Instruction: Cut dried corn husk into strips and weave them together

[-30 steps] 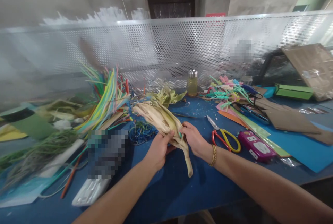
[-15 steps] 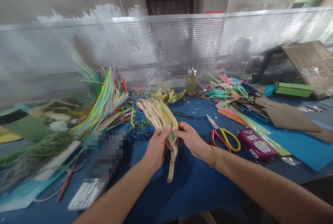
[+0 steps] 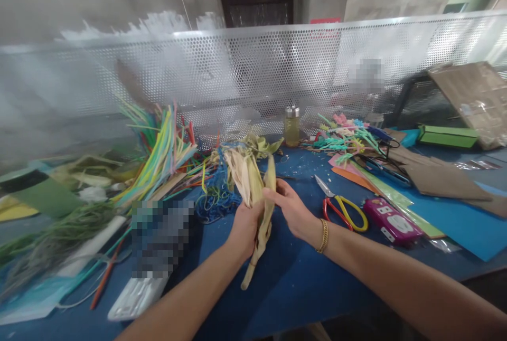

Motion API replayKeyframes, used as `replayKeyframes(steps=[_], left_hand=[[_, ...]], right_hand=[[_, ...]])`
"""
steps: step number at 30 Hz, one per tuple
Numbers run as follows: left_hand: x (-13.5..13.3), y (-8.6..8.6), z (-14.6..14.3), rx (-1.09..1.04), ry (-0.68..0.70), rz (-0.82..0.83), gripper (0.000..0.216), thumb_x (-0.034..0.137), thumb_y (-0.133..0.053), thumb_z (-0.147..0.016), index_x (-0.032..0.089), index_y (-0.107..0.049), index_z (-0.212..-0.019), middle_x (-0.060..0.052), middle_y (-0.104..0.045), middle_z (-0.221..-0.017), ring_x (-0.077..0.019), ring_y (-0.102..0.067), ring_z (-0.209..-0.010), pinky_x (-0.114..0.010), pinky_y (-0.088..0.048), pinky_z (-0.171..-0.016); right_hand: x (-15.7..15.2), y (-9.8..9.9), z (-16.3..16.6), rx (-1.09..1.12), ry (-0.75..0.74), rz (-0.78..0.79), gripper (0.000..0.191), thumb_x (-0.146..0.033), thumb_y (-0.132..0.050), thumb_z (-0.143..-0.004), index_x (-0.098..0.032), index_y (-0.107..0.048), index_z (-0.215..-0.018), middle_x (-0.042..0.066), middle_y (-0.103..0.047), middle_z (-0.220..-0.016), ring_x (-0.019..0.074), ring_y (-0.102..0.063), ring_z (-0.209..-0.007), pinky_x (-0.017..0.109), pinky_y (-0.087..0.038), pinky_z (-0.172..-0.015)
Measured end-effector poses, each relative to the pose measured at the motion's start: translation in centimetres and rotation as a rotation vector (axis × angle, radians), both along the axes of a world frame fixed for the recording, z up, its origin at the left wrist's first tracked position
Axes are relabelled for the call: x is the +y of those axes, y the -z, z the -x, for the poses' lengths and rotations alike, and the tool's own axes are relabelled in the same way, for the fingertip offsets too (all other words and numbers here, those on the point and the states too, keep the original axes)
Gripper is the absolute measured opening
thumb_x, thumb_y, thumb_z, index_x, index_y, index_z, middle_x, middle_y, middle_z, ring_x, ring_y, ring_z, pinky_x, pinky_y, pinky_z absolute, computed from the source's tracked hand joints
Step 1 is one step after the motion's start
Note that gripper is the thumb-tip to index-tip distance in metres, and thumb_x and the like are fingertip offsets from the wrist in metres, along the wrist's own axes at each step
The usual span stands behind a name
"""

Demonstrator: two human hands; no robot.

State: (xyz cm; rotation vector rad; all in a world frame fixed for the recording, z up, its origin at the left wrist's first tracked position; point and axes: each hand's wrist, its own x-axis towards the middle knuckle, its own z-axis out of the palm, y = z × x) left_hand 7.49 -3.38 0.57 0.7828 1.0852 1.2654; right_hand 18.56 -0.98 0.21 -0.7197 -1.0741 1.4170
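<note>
One dried husk bundle (image 3: 246, 178) upright, left hand (image 3: 244, 226) closed round its middle, right hand (image 3: 292, 210) pinching its edge, one pair of scissors (image 3: 341, 207) nearby, one bottle (image 3: 292, 126) behind

Likely craft workshop: scissors (image 3: 340, 209), coloured strips (image 3: 162, 156)

Dry, matt, fibrous corn husk (image 3: 253, 188); perforated metal screen (image 3: 277, 72)
</note>
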Motion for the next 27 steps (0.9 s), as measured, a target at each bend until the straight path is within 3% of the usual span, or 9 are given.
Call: replayKeyframes(steps=[2, 4, 9, 11, 15, 19, 22, 27], left_hand=[[0.1, 0.0, 0.3, 0.011, -0.022, 0.017, 0.025, 0.040, -0.070, -0.069, 0.020, -0.056, -0.075, 0.006, -0.048, -0.044, -0.0107, -0.040, -0.034, -0.023, -0.032, -0.036], [0.3, -0.1, 0.7, -0.006, -0.041, 0.007, 0.023, 0.040, -0.064, -0.073, 0.019, -0.056, -0.068, 0.002, -0.052, -0.047, -0.0119, -0.044, -0.038, -0.024, -0.033, -0.038], [0.4, -0.8, 1.1, -0.048, -0.117, -0.144, 0.017, 0.032, -0.065, -0.074, 0.019, -0.069, -0.083, -0.004, -0.068, -0.072, -0.0205, -0.063, -0.068, -0.029, -0.050, -0.061], [0.5, -0.8, 1.0, -0.081, -0.087, -0.169, 0.019, 0.030, -0.066, -0.073, 0.019, -0.069, -0.087, -0.003, -0.068, -0.072, -0.0199, -0.062, -0.068, -0.028, -0.051, -0.062], [1.3, -0.7, 1.2, -0.231, 0.013, -0.043, 0.032, 0.040, -0.064, -0.075, 0.018, -0.067, -0.099, -0.002, -0.065, -0.069, -0.0193, -0.062, -0.061, -0.030, -0.051, -0.059], [2.1, -0.9, 2.4, -0.324, -0.027, -0.044, 0.037, 0.036, -0.056, -0.080, 0.020, -0.062, -0.112, -0.002, -0.064, -0.071, -0.0194, -0.062, -0.061, -0.033, -0.051, -0.060], [2.3, -1.1, 3.1, -0.422, 0.011, -0.065, 0.033, 0.036, -0.050, -0.081, 0.020, -0.062, -0.108, -0.001, -0.058, -0.067, -0.0165, -0.057, -0.056, -0.031, -0.049, -0.056], [2.5, -0.9, 3.1, -0.563, -0.019, -0.001, 0.018, 0.028, -0.050, -0.082, 0.019, -0.062, -0.092, -0.001, -0.056, -0.068, -0.0149, -0.057, -0.061, -0.030, -0.052, -0.064]], right_hand=[[0.1, -0.4, -0.2, 0.090, -0.064, 0.081, 0.033, -0.047, -0.065, -0.077, -0.022, -0.058, -0.098, 0.004, -0.063, -0.097, 0.0167, -0.059, -0.085, 0.032, -0.048, -0.078], [0.0, -0.5, -0.3, 0.041, -0.046, 0.148, 0.035, -0.050, -0.065, -0.077, -0.021, -0.058, -0.097, 0.003, -0.062, -0.095, 0.0157, -0.059, -0.081, 0.031, -0.047, -0.073], [-0.5, 0.0, 0.2, -0.317, -0.072, 0.086, 0.029, -0.043, -0.072, -0.073, -0.017, -0.063, -0.084, 0.002, -0.062, -0.081, 0.0138, -0.056, -0.074, 0.027, -0.042, -0.066], [-0.7, 0.1, 0.5, -0.367, -0.089, 0.064, 0.021, -0.034, -0.072, -0.071, -0.017, -0.062, -0.078, 0.000, -0.060, -0.075, 0.0126, -0.053, -0.069, 0.026, -0.041, -0.062], [-0.7, -0.1, 0.7, -0.180, -0.067, 0.158, 0.006, -0.021, -0.062, -0.071, -0.019, -0.056, -0.074, -0.003, -0.058, -0.069, 0.0120, -0.053, -0.064, 0.026, -0.043, -0.062], [-0.5, -0.6, 0.3, 0.082, -0.097, 0.191, 0.016, -0.024, -0.063, -0.072, -0.021, -0.055, -0.085, 0.000, -0.064, -0.079, 0.0148, -0.061, -0.073, 0.030, -0.048, -0.071], [-0.4, -0.7, 0.0, 0.185, -0.151, 0.199, 0.021, -0.031, -0.066, -0.074, -0.022, -0.051, -0.086, 0.000, -0.064, -0.078, 0.0159, -0.062, -0.074, 0.032, -0.049, -0.074], [-0.5, -1.1, 0.1, 0.281, -0.066, 0.204, 0.019, -0.024, -0.066, -0.074, -0.022, -0.047, -0.076, -0.005, -0.054, -0.064, 0.0111, -0.054, -0.061, 0.028, -0.047, -0.069]])
